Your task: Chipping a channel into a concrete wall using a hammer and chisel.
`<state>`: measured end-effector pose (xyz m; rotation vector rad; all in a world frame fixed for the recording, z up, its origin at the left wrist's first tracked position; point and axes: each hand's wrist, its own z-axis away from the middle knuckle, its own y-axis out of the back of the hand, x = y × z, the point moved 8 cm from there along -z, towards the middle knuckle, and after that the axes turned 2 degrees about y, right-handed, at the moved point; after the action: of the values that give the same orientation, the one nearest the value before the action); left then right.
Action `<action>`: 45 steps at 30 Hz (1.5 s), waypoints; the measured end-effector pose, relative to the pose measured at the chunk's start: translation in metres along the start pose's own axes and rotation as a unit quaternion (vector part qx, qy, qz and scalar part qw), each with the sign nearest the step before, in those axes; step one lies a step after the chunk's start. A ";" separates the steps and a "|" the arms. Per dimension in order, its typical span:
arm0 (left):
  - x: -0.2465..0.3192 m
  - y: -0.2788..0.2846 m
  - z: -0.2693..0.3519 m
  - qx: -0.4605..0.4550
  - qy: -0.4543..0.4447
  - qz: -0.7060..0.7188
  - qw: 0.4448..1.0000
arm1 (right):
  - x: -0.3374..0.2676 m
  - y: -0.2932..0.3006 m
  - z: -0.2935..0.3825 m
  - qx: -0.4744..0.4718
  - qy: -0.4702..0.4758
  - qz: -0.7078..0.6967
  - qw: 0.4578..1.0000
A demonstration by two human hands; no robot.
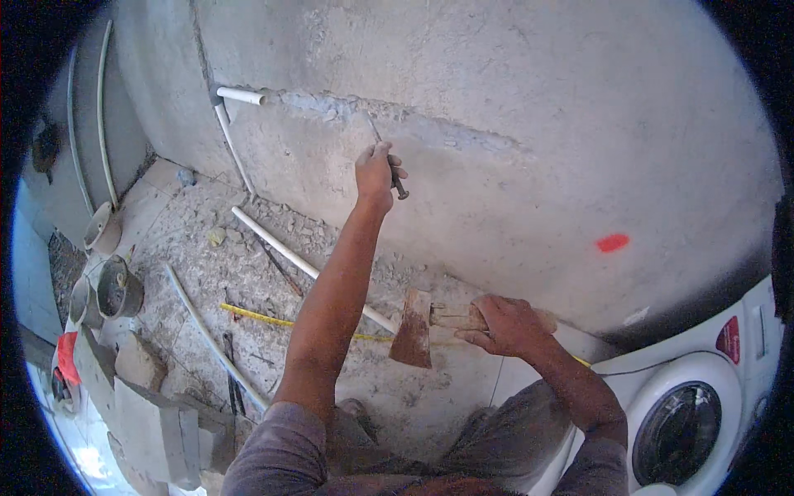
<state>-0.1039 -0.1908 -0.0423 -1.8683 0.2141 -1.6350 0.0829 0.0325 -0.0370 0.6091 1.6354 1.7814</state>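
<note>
My left hand [376, 172] is closed around a metal chisel [402, 189], whose tip meets the lower side of a rough groove [453, 133] chipped across the plastered wall [496, 204]. Its struck end points down toward me. In my right hand [512, 325] is the wooden handle of a rusty hatchet [414, 335], held below and to the right of the chisel and apart from it. At the groove's left end a short white plastic pipe [240, 95] sticks out from a dark fitting, and another white pipe [234, 146] runs down from it.
Rubble [304, 229], a loose white pipe [279, 246] and a yellow tape measure [257, 315] lie on the floor. Buckets [120, 288] and broken concrete blocks [149, 428] stand at left. A front-loading washing machine [738, 378] is at lower right. The wall bears a red mark [613, 242].
</note>
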 end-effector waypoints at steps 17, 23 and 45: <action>-0.050 -0.075 0.066 -0.341 0.232 -0.119 0.903 | 0.006 0.008 0.010 0.033 -0.002 -0.019 0.999; -0.057 -0.082 0.070 -0.356 0.227 -0.139 0.896 | 0.006 0.007 0.012 0.029 -0.006 -0.019 0.999; -0.049 -0.090 0.070 -0.343 0.274 -0.011 0.898 | 0.003 0.059 0.025 0.255 0.091 0.024 0.962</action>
<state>-0.0738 -0.0705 -0.0344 -1.8002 1.1409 -2.2703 0.0905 0.0506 0.0247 0.7294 2.2514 1.4804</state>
